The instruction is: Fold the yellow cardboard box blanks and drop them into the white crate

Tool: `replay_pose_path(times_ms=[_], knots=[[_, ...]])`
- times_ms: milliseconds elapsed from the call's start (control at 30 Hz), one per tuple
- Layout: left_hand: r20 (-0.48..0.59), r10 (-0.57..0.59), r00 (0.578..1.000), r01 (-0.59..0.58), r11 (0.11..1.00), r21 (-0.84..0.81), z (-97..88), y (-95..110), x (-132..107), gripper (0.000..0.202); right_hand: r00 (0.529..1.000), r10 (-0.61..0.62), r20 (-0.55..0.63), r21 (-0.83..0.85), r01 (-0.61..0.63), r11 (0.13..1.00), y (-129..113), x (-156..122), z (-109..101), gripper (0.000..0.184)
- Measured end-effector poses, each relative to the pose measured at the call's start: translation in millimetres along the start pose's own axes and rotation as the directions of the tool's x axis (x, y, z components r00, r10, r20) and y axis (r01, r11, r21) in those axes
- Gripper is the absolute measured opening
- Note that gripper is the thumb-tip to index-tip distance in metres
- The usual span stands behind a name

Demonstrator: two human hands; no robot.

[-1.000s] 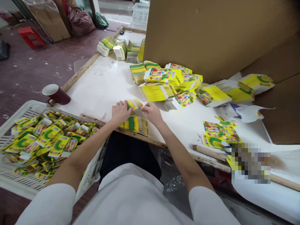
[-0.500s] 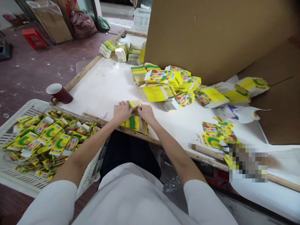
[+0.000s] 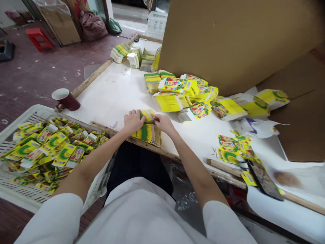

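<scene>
While the left hand (image 3: 134,121), fingers nearly together, grips a yellow carton (image 3: 148,114) just beyond the carton stack (image 3: 148,134) on the table (image 3: 106,91), the right hand (image 3: 164,123) pinches its other end.

The person wears a shirt (image 3: 142,210) that is very light grey, almost white. It is plain, with small wrinkles and grey shadows on the front. The left sleeve (image 3: 54,217) and the right sleeve (image 3: 223,218) are short, wide and the same pale colour. They stop above the elbows. Past the shirt's round edge are dark trousers (image 3: 139,166), nearly black with a bit of blue. The left hand (image 3: 133,122) and right hand (image 3: 164,124) are bare, and so are the lower arms (image 3: 193,166).
</scene>
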State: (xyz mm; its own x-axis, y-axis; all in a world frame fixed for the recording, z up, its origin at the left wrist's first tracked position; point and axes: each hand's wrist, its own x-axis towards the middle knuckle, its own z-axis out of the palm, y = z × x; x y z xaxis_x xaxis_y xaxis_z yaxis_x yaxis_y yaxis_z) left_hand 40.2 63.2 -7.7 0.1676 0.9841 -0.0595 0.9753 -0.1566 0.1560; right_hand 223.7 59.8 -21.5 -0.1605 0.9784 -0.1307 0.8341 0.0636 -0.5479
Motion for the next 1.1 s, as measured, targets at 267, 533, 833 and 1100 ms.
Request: replay_pose_path(times_ms=[267, 533, 833, 1100], knots=[[-0.019, -0.009, 1.0, 0.009, 1.0, 0.008, 1.4, 1.4, 1.1, 0.048, 0.952, -0.21, 0.221, 0.083, 0.196, 0.977, 16.1, -12.8, -22.0, 0.015], [-0.022, 0.007, 1.0, -0.007, 0.999, 0.035, 0.9, 2.4, -1.7, 0.05, 0.973, -0.155, -0.172, -0.087, 0.142, 0.986, 11.3, -1.5, 7.2, 0.024], [-0.01, 0.013, 1.0, -0.012, 1.0, 0.027, 1.6, 1.4, -1.2, 0.05, 0.973, -0.121, -0.198, -0.164, 0.089, 0.982, 4.1, 13.0, 15.0, 0.02], [-0.022, 0.065, 0.998, -0.064, 0.997, 0.029, 2.1, -0.6, -3.9, 0.047, 0.978, 0.053, -0.204, -0.064, -0.067, 0.996, -8.5, 18.4, 28.8, 0.028]])
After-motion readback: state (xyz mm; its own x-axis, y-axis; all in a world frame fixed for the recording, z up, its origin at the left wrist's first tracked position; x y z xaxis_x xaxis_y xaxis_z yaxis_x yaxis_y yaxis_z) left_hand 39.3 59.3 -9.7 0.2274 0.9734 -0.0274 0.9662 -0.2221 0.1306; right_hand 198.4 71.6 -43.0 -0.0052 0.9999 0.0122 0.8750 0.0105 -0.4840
